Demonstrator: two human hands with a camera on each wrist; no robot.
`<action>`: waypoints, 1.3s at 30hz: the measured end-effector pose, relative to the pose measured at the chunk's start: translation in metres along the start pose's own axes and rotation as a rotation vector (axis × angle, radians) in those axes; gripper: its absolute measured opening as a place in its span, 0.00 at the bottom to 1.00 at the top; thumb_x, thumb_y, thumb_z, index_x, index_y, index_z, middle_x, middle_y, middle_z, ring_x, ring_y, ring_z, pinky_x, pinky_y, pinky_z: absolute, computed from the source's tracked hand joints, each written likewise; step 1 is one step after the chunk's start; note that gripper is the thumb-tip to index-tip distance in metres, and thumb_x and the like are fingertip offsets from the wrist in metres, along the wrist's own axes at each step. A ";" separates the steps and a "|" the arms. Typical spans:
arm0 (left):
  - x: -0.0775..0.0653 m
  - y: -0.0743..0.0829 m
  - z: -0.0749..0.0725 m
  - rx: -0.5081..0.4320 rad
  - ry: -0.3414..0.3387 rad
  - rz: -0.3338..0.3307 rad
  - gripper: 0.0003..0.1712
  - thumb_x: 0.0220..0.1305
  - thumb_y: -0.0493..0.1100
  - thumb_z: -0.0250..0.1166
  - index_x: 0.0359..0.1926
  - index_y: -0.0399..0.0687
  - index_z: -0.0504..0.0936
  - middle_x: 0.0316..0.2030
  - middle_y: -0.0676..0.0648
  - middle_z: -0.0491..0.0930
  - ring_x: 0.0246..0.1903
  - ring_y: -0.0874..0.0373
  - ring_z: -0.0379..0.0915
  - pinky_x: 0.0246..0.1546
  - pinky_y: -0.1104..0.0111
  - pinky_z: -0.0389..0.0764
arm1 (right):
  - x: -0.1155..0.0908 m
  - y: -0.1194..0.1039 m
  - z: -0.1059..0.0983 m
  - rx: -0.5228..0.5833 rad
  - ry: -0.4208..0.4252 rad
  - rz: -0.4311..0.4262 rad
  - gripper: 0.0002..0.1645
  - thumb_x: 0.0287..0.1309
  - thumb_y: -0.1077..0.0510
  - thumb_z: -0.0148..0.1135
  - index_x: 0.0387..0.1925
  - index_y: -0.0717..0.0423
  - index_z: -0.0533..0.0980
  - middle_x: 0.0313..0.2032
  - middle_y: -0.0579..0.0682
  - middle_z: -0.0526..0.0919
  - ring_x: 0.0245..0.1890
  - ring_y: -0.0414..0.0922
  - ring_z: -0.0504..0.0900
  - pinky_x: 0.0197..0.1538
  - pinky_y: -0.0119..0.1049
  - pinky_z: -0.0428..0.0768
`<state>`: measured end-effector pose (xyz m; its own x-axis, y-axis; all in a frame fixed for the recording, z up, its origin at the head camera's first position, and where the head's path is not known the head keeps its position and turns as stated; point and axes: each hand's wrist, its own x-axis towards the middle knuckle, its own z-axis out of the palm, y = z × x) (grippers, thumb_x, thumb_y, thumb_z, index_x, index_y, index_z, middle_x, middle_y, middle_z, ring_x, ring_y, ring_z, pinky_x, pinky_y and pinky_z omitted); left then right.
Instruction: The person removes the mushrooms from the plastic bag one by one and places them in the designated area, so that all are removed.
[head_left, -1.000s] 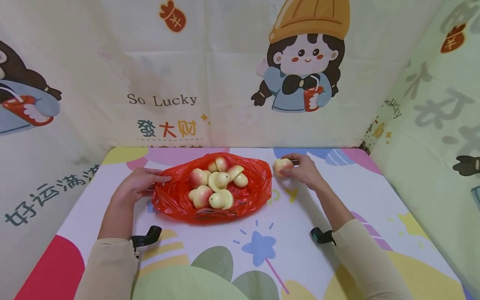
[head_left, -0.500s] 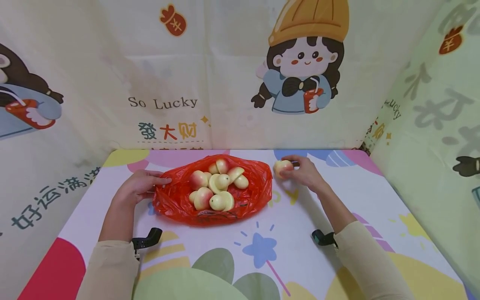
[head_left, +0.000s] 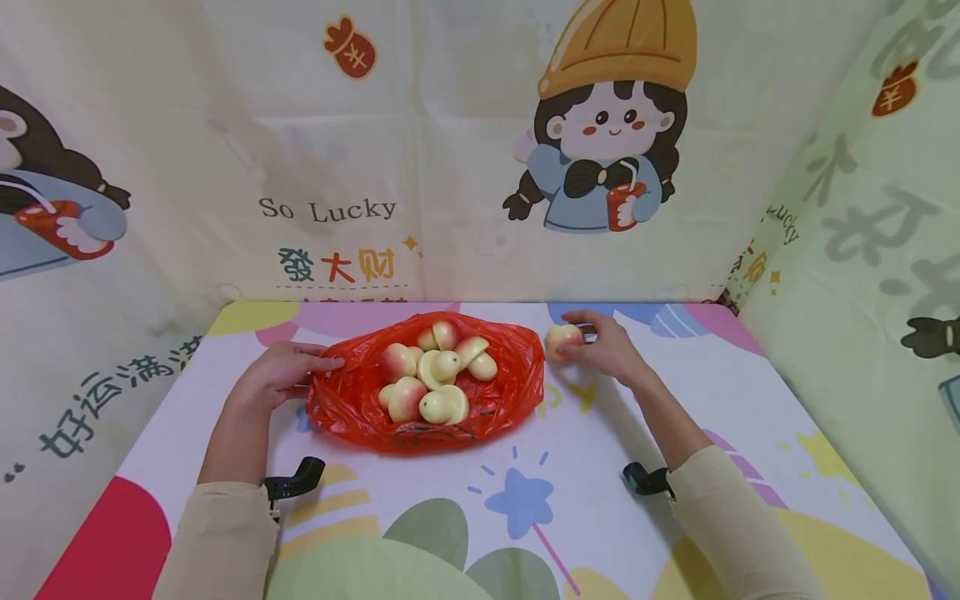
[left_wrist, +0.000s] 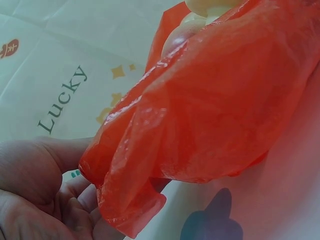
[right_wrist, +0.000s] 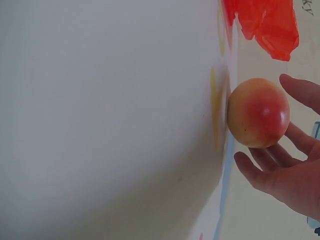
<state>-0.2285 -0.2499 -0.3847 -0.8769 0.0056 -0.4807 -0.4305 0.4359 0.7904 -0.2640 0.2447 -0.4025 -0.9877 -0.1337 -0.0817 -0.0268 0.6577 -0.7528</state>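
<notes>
A red plastic bag (head_left: pixel 347 408) lies spread on the table, its mouth showing several cream toy mushrooms (head_left: pixel 444 404) with pink-tinged caps. My left hand (head_left: pixel 273 373) pinches the bag's left edge, thumb over the rim and fingers behind the film, as the left wrist view also shows. Just right of the bag stands a single toy mushroom (head_left: pixel 559 340); its cap (right_wrist: pixel 257 112) is red and yellow in the right wrist view. Beside it my right hand (head_left: pixel 611 346) has its fingers spread loosely around the cap, with gaps at the thumb and a fingertip.
The table's cover (head_left: pixel 420 475) carries printed shapes, and a printed cloth (head_left: pixel 457 150) hangs behind it and at both sides. A black wrist camera (head_left: pixel 296 479) sticks out from the left sleeve, another black camera (head_left: pixel 645 479) from the right.
My right hand's fingers have loosened and spread a little from the single toy mushroom. My left hand and the bag stay put; the head view has tilted slightly.
</notes>
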 end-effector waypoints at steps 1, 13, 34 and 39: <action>0.000 0.000 0.000 0.001 -0.001 -0.001 0.41 0.71 0.52 0.68 0.75 0.34 0.67 0.65 0.32 0.76 0.47 0.50 0.80 0.44 0.66 0.88 | 0.000 0.000 0.000 0.001 0.000 0.001 0.38 0.60 0.51 0.74 0.70 0.53 0.73 0.64 0.58 0.79 0.63 0.59 0.76 0.64 0.57 0.79; 0.004 -0.001 -0.001 0.010 0.009 -0.020 0.42 0.72 0.52 0.68 0.76 0.35 0.65 0.67 0.32 0.74 0.47 0.50 0.81 0.43 0.67 0.88 | -0.004 -0.008 0.000 0.044 0.217 -0.134 0.30 0.63 0.56 0.71 0.66 0.53 0.77 0.67 0.58 0.76 0.69 0.60 0.72 0.73 0.57 0.71; 0.005 -0.007 -0.008 -0.016 0.024 -0.027 0.40 0.73 0.51 0.66 0.77 0.36 0.65 0.68 0.33 0.73 0.47 0.51 0.80 0.44 0.68 0.87 | -0.003 -0.065 0.053 0.199 -0.137 -0.377 0.24 0.61 0.65 0.71 0.59 0.60 0.80 0.56 0.60 0.84 0.57 0.56 0.84 0.59 0.51 0.85; 0.005 -0.009 -0.013 -0.023 0.035 -0.038 0.40 0.74 0.51 0.65 0.77 0.37 0.65 0.68 0.33 0.74 0.47 0.52 0.80 0.44 0.68 0.87 | 0.001 -0.072 0.066 0.154 -0.173 -0.367 0.25 0.61 0.65 0.72 0.60 0.56 0.80 0.58 0.55 0.84 0.60 0.54 0.83 0.59 0.51 0.85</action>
<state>-0.2314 -0.2651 -0.3892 -0.8664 -0.0421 -0.4976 -0.4685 0.4139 0.7805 -0.2532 0.1485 -0.3914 -0.8765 -0.4685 0.1111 -0.3347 0.4269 -0.8401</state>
